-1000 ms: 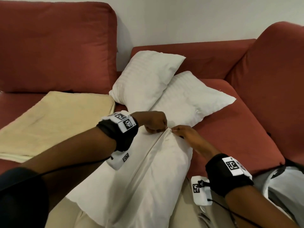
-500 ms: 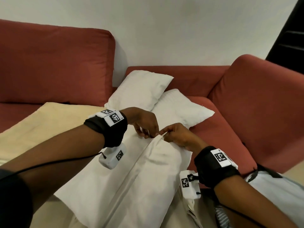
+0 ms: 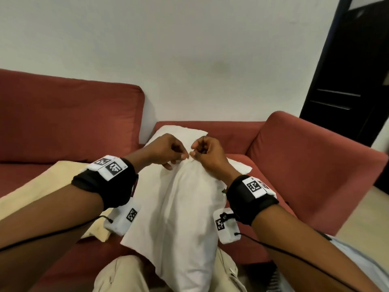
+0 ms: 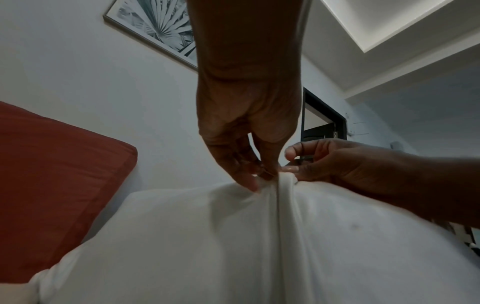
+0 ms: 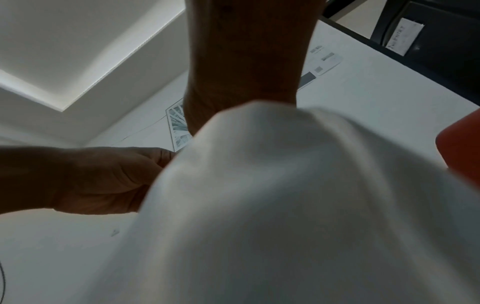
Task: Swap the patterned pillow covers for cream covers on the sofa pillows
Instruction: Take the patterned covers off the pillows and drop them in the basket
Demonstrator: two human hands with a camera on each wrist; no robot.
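On the far left of the sofa (image 3: pixel 69 114) seat a folded cream cloth (image 3: pixel 46 186) lies flat, probably a cover waiting its turn.

Next comes the left hand (image 3: pixel 166 151), fingers curled and pinching the top edge of the cover (image 3: pixel 179 218) on the pillow that stands on the person's lap. The left wrist view shows the pinch right at the upper end of the closure seam that runs down the middle of the cover.

Just beside it, almost touching, the right hand (image 3: pixel 207 153) pinches the same top edge from the other side, thumb against forefinger; whether it holds a zip pull or only cloth cannot be told.

A second ago the pillow lay lower and tilted away across the lap, with both hands meeting at the far end of the seam and two bare white pillows in plain view behind. Now it has been raised upright, the hands have come up with it, and only a bare pillow (image 3: pixel 179 131) peeks out behind them. That suggests the seam is closed, or nearly so, and this pillow is about ready to go back on the sofa.

At the far right is the sofa's arm, then a dark doorway (image 3: pixel 355 70).
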